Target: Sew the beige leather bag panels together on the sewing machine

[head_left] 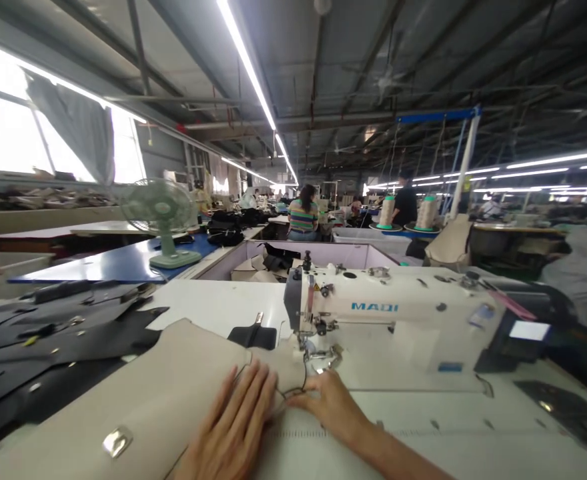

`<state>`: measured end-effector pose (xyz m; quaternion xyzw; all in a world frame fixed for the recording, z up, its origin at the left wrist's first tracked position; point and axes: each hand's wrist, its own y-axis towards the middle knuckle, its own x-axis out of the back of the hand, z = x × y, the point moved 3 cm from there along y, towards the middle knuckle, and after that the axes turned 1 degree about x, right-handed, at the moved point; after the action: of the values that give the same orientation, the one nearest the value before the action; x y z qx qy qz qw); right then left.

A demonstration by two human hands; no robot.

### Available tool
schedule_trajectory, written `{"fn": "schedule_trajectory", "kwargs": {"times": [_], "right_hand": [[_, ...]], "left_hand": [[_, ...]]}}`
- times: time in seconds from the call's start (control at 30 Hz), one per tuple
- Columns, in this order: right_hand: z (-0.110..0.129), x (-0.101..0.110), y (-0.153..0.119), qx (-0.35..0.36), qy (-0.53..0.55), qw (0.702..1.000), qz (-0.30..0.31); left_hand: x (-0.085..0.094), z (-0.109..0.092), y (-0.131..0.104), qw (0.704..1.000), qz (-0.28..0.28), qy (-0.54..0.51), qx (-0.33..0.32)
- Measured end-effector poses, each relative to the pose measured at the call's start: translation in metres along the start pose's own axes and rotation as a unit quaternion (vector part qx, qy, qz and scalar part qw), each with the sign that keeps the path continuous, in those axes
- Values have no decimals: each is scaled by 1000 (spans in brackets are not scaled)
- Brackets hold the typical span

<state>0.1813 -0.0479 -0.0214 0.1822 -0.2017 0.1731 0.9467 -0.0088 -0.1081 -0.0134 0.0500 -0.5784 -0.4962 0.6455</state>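
A large beige panel of leather-like material [158,373] spreads over the white sewing table, a shiny metal clasp [117,441] fixed near its lower left. My left hand [238,420] lies flat on the panel with fingers stretched out. At the panel's right edge, my right hand [326,400] pinches its dark-lined border between thumb and fingers. Just beyond my right hand are the needle and presser foot of the sewing machine [373,307]; whether the needle is in the material I cannot tell. Behind the panel lies a black piece with a metal tab [253,333].
Stacked dark panels with metal fittings [73,340] cover the left side. A green fan [166,220] stands on a blue table. Thread cones [386,213] rise behind the machine. One dark piece [563,407] rests at right. A person in a striped top [303,213] sits farther back.
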Motion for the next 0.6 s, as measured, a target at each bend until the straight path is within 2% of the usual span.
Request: {"fn": "schedule_trajectory", "kwargs": {"times": [0.1, 0.17, 0.43, 0.5, 0.6], "right_hand": [[-1, 3, 0, -33, -24, 998, -38], [-1, 3, 1, -40, -38, 997, -59], [5, -5, 4, -29, -121, 981, -148], [2, -9, 5, -22, -167, 969, -179], [-14, -15, 9, 1, -236, 948, -212]], "left_hand": [[-10, -4, 17, 996, -71, 53, -21], [-12, -1, 20, 993, -97, 65, -30], [-18, 7, 21, 995, -25, 78, -51], [-20, 9, 25, 995, -51, 65, -60], [-30, 15, 29, 987, -141, 1, -71]]}}
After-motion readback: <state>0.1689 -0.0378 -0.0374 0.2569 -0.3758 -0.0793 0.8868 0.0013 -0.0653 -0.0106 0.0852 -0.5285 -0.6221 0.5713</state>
